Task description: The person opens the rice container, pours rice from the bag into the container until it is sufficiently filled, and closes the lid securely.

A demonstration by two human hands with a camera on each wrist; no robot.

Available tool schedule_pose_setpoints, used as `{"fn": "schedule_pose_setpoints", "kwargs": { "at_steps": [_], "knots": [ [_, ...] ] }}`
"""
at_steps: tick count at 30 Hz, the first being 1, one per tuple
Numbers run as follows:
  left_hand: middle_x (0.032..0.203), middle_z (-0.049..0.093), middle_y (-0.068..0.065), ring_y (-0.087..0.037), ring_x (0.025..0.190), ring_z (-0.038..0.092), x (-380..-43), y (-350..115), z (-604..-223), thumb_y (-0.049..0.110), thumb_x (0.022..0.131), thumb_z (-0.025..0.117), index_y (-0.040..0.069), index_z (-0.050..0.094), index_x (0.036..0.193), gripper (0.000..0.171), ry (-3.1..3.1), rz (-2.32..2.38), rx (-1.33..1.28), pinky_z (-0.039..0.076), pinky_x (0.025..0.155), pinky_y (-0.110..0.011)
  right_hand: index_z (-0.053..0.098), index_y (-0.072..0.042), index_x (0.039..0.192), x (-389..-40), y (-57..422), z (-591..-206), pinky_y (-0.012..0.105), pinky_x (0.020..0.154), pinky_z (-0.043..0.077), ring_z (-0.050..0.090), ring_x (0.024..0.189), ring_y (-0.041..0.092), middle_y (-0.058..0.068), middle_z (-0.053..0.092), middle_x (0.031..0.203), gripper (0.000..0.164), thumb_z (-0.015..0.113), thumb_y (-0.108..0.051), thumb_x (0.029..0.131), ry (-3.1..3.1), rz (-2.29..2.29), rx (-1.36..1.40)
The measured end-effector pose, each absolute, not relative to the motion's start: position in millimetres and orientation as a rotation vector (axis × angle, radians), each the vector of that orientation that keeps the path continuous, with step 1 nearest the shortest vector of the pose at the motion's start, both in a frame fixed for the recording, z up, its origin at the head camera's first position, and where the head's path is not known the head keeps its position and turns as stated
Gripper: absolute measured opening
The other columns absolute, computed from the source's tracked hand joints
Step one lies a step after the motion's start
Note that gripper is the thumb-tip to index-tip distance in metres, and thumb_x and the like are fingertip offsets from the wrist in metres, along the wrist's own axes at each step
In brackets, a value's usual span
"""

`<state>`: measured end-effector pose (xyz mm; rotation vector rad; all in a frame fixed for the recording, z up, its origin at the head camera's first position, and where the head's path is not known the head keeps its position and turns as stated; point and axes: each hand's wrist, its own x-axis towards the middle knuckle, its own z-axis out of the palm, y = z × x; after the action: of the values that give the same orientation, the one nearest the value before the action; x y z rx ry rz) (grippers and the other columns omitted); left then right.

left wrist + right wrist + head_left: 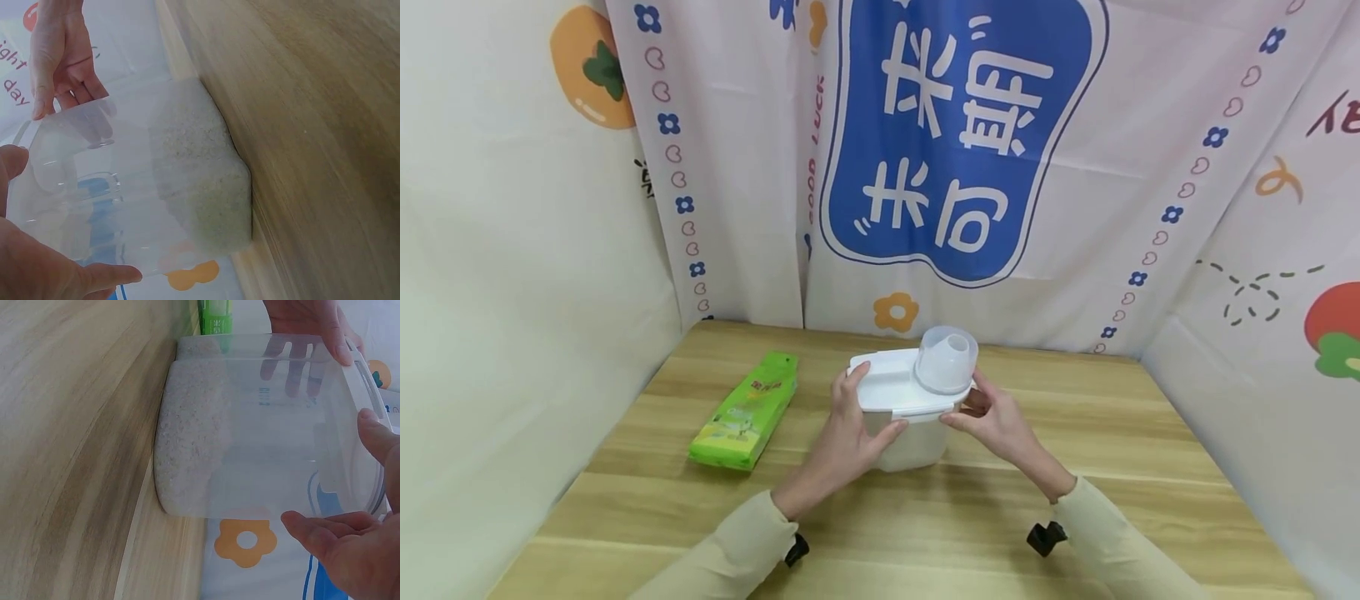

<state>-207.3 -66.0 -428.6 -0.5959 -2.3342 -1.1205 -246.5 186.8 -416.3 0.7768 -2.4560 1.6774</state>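
A translucent storage container (912, 448) with a white lid (880, 385) stands upright on the table. A clear measuring cup (942, 367) sits upside down on the lid's right part. Pale grains that look like rice (190, 437) fill the bottom of the container in the right wrist view, with clear space above them. My left hand (844, 433) grips the container's left side near the top, its thumb at the front lid edge. On the other side, my right hand (1000, 421) holds the upper right corner, thumb at the front rim and fingers around the side.
To the left, a bright green plastic bag (748, 412) lies on the wooden table (1075, 517). Printed white cloth (745, 167) hangs behind the table and along both sides.
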Motion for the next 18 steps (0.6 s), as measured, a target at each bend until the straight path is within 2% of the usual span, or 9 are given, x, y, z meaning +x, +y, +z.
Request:
{"fn": "schedule_pose_setpoints", "kwargs": {
  "at_steps": [8, 18],
  "knots": [
    [0.148, 0.022, -0.026, -0.037, 0.129, 0.044, -211.7, -61.6, -427.7, 0.03, 0.083, 0.079, 0.01, 0.012, 0.151, 0.097, -2.321, -1.15, -0.593, 0.045, 0.107, -0.048, 0.034, -0.021, 0.153, -247.2, 187.3, -412.9, 0.029, 0.078, 0.059, 0.067, 0.109, 0.035, 0.022, 0.062, 0.131, 0.087, 0.082, -0.015, 0.08, -2.43, 1.698, 0.735],
    [0.147, 0.025, -0.027, -0.038, 0.126, 0.047, -208.5, -60.0, -429.2, 0.027, 0.081, 0.081, 0.012, 0.015, 0.151, 0.098, -2.324, -1.196, -0.531, 0.045, 0.106, -0.048, 0.029, -0.016, 0.155, -243.0, 183.4, -417.7, 0.031, 0.081, 0.059, 0.066, 0.11, 0.037, 0.023, 0.06, 0.133, 0.09, 0.08, -0.008, 0.081, -2.406, 1.691, 0.744]
  ]
}}
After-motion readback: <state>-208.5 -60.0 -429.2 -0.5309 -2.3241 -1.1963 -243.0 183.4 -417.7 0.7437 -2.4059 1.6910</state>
